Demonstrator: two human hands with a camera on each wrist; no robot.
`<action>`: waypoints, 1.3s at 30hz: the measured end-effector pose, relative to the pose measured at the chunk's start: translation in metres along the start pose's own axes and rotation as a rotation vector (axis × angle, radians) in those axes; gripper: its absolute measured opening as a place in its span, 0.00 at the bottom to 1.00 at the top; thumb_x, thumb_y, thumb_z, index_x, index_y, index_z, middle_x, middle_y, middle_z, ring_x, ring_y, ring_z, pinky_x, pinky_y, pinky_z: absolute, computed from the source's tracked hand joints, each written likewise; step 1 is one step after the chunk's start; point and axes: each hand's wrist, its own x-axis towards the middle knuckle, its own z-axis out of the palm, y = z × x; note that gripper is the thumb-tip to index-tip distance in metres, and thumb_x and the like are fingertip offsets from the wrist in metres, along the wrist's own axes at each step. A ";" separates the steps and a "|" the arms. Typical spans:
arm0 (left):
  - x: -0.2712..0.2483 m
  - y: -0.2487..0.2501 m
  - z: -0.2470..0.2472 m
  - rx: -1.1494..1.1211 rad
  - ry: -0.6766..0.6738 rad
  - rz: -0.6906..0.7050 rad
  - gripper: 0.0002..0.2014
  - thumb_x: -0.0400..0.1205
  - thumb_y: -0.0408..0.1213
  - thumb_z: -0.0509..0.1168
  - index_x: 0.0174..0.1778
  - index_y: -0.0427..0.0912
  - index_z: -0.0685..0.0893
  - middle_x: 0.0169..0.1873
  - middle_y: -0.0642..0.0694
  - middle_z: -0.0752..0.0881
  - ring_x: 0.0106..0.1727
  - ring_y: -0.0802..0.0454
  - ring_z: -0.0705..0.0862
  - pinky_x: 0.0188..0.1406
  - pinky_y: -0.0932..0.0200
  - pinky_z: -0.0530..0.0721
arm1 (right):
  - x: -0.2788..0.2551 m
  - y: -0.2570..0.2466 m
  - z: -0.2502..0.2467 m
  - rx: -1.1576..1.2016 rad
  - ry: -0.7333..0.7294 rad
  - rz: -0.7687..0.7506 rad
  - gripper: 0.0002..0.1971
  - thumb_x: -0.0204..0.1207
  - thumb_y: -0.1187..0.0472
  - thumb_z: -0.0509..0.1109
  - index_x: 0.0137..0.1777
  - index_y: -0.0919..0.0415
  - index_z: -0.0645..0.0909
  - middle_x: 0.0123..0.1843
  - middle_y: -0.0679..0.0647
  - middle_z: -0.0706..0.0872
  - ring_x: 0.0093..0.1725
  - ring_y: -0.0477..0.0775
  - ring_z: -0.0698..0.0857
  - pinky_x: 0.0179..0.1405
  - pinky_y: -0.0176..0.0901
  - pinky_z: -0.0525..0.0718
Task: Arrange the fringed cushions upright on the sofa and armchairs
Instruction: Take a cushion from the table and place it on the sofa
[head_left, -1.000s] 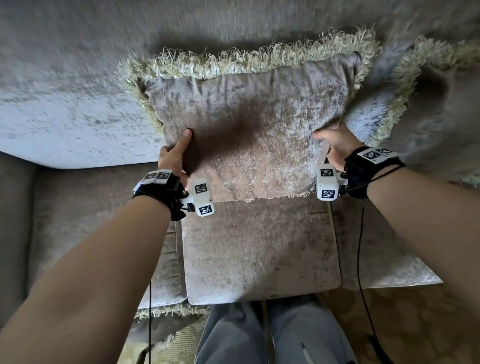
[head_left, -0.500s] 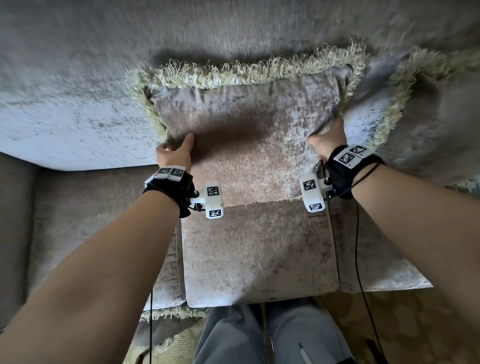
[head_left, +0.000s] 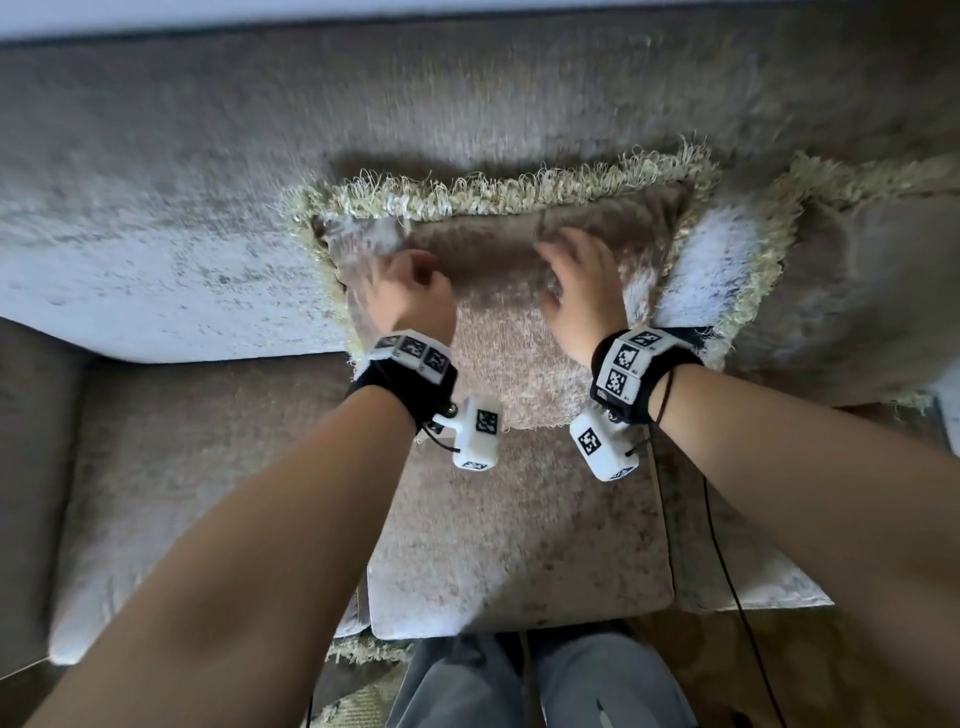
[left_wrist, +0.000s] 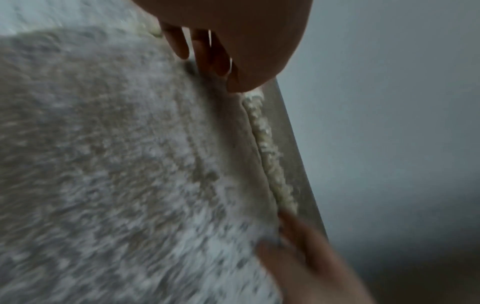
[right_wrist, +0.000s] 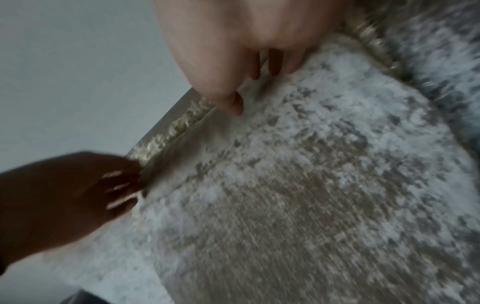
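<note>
Both hands have left the cushion's side edges and come in onto its front face, near the top.

Head view: the left hand and right hand rest on the fringed cushion, upright against the sofa back.
Left wrist view: fingers fairly straight, slightly apart, tips against the fabric.
Right wrist view: fingers likewise extended, gripping nothing, fringe just beyond.
</note>
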 end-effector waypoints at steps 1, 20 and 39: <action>-0.005 -0.002 0.009 0.087 -0.001 0.068 0.12 0.76 0.40 0.65 0.52 0.60 0.86 0.58 0.58 0.79 0.61 0.56 0.75 0.67 0.65 0.58 | 0.000 -0.003 0.005 -0.032 -0.030 -0.028 0.28 0.76 0.61 0.69 0.77 0.53 0.73 0.81 0.56 0.69 0.81 0.66 0.64 0.81 0.65 0.62; 0.057 -0.044 0.037 0.519 -0.057 0.461 0.33 0.84 0.64 0.45 0.85 0.60 0.46 0.87 0.48 0.47 0.87 0.46 0.43 0.84 0.36 0.41 | 0.046 0.065 0.031 -0.314 -0.154 -0.018 0.38 0.80 0.32 0.54 0.86 0.43 0.49 0.89 0.52 0.48 0.87 0.62 0.45 0.82 0.70 0.44; 0.032 -0.001 0.008 0.498 0.046 0.165 0.28 0.79 0.54 0.56 0.72 0.43 0.71 0.78 0.33 0.66 0.81 0.34 0.61 0.80 0.34 0.57 | 0.027 0.066 0.001 -0.037 0.177 -0.024 0.19 0.76 0.66 0.62 0.66 0.59 0.82 0.67 0.58 0.80 0.69 0.61 0.76 0.72 0.53 0.75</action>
